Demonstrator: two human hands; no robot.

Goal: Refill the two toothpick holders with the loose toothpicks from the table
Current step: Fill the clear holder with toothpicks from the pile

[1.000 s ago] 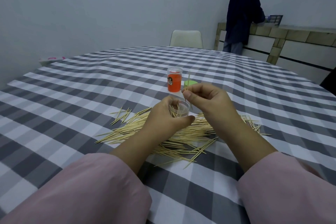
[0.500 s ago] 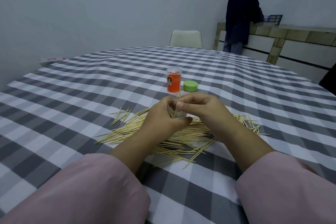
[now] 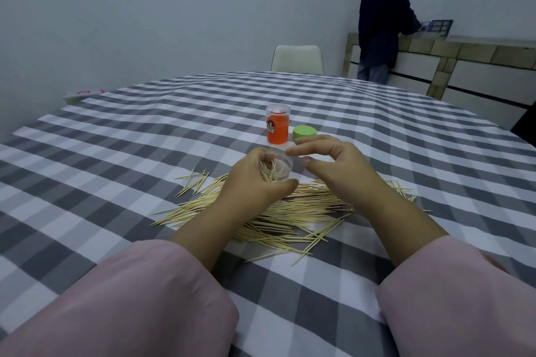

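Note:
My left hand (image 3: 252, 182) grips a clear toothpick holder (image 3: 278, 166) just above the table, and a few toothpicks lean inside it. My right hand (image 3: 333, 165) hovers beside the holder's rim with thumb and fingers apart and nothing in them. Under both hands, a wide pile of loose toothpicks (image 3: 278, 211) lies on the checked tablecloth (image 3: 145, 153). A second holder with an orange lower part and a clear cap (image 3: 278, 127) stands upright just beyond my hands. Next to it lies a green lid (image 3: 304, 133).
A white chair (image 3: 297, 59) stands at the table's far side. A person in dark clothes (image 3: 383, 17) stands at a counter (image 3: 464, 55) at the back right. A white and pink object (image 3: 82, 93) lies at the table's far left edge.
My right hand brought a toothpick down into the clear holder, let it go, and has opened and drawn slightly to the right. My left hand kept hold of the holder.

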